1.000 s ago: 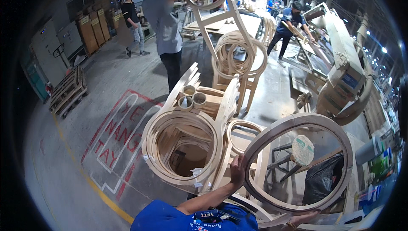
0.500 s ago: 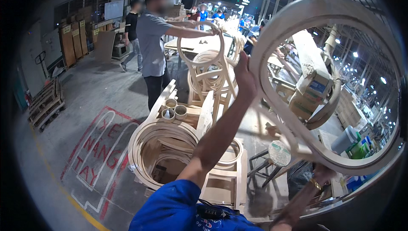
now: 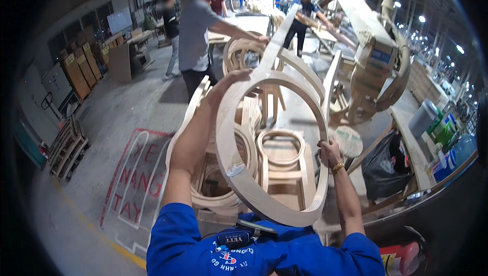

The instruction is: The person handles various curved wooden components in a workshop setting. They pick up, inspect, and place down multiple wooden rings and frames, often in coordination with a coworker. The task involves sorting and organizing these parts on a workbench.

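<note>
In front of me I hold up a pale wooden chair-back frame (image 3: 225, 123), an oval ring with two long legs pointing away from me. My left hand (image 3: 235, 80) is closed on the upper left of the ring, its fingertips partly hidden behind the wood. My right hand (image 3: 331, 152) grips the ring's right side. A whitish patch marks the lower left of the ring. Below it are stacked oval wooden frames (image 3: 209, 202), partly covered by my left arm, and another chair frame (image 3: 262, 149) with a smaller ring.
A co-worker in a grey shirt (image 3: 195, 34) stands ahead left, one hand at another stack of rings (image 3: 231, 57). To the right are a round-topped stool (image 3: 348, 141), a black plastic bag (image 3: 389, 166) and a cardboard box (image 3: 373, 80). Wooden pallets (image 3: 70, 149) lean at far left.
The chair-back frame has come from the upper right to before my chest, and its legs now point away. Both hands still hold it. The co-worker's raised ring frame has gone down.
</note>
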Motion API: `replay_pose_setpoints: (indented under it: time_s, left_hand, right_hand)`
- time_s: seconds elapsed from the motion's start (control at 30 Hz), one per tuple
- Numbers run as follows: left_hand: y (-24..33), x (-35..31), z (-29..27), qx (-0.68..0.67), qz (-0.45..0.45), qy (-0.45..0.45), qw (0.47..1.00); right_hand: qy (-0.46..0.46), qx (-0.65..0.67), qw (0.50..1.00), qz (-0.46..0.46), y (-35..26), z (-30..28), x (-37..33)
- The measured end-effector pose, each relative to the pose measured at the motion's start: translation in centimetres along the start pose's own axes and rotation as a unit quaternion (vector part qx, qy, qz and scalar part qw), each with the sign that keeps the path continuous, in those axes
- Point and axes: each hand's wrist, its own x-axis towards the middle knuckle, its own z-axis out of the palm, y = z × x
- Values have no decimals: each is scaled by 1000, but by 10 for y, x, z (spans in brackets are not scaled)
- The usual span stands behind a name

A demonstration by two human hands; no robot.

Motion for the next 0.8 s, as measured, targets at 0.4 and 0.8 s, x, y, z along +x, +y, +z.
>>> replay_pose_setpoints:
  time_s: [0.4,0.8]
  left_hand:
    - [-39,-41,5,138,-62,110,982]
    - [-16,-4,63,296,-102,221,924]
  right_hand:
    - [57,-89,987,-119,57,-20,21]
    - [104,-119,958,-239,-1,-57,20]
